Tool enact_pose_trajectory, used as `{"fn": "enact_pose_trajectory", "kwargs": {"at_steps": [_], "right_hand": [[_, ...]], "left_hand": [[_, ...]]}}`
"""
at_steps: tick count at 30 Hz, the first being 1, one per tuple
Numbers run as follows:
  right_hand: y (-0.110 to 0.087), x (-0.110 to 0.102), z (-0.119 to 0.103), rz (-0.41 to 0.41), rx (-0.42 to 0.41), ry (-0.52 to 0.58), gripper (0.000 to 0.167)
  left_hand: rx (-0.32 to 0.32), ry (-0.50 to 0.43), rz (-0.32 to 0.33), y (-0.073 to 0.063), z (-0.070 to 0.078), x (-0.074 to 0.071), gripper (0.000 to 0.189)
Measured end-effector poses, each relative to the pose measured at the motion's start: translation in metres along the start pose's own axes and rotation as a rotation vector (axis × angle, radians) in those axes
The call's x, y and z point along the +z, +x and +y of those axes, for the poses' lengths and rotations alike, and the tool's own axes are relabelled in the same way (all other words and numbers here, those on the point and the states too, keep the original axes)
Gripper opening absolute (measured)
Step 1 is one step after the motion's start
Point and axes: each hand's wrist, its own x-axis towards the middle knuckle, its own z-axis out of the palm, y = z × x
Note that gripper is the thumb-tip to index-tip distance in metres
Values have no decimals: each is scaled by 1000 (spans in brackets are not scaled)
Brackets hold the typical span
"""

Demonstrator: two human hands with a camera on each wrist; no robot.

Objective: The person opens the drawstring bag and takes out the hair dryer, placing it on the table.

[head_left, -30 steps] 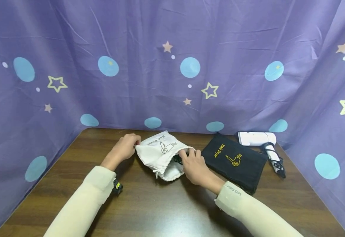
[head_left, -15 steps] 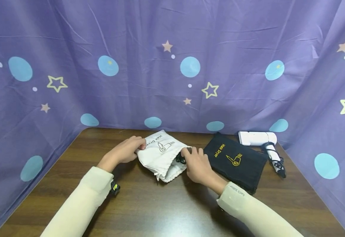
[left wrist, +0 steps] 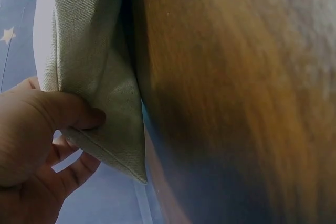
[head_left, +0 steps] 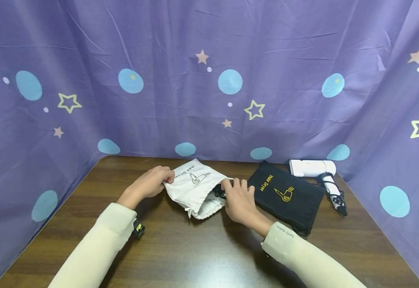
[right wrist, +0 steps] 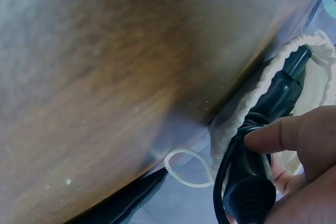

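A white drawstring bag (head_left: 195,186) printed "Hair Dryer" lies on the table, its mouth gaping toward the right. My left hand (head_left: 153,180) pinches the bag's closed bottom corner; in the left wrist view the thumb presses on the cloth (left wrist: 89,51). At the mouth, my right hand (head_left: 239,200) grips the handle of a black hair dryer (right wrist: 252,169), fingers and thumb around it. A black cord is wound about that handle. The rest of the dryer is hidden inside the bag. A white drawstring loop (right wrist: 186,169) hangs from the mouth's edge.
Just right of my right hand lies a black bag (head_left: 285,196) with a yellow "Hair Dryer" print. Beyond it rests a white hair dryer (head_left: 312,168) with black cord around its handle. A purple patterned curtain (head_left: 209,100) stands behind the wooden table (head_left: 180,256).
The left hand now covers more of the bag's corner and part of its print. The right hand has shifted slightly right, and a little more of the black hair dryer shows at the mouth.
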Motion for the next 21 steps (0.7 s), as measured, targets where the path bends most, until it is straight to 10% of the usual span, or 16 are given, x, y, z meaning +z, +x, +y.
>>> {"fn": "enact_pose_trajectory", "kwargs": {"at_steps": [21], "right_hand": [[-1, -3, 12, -76, 0, 77, 37]], "left_hand": [[-22, -17, -4, -1, -10, 0, 40]]}}
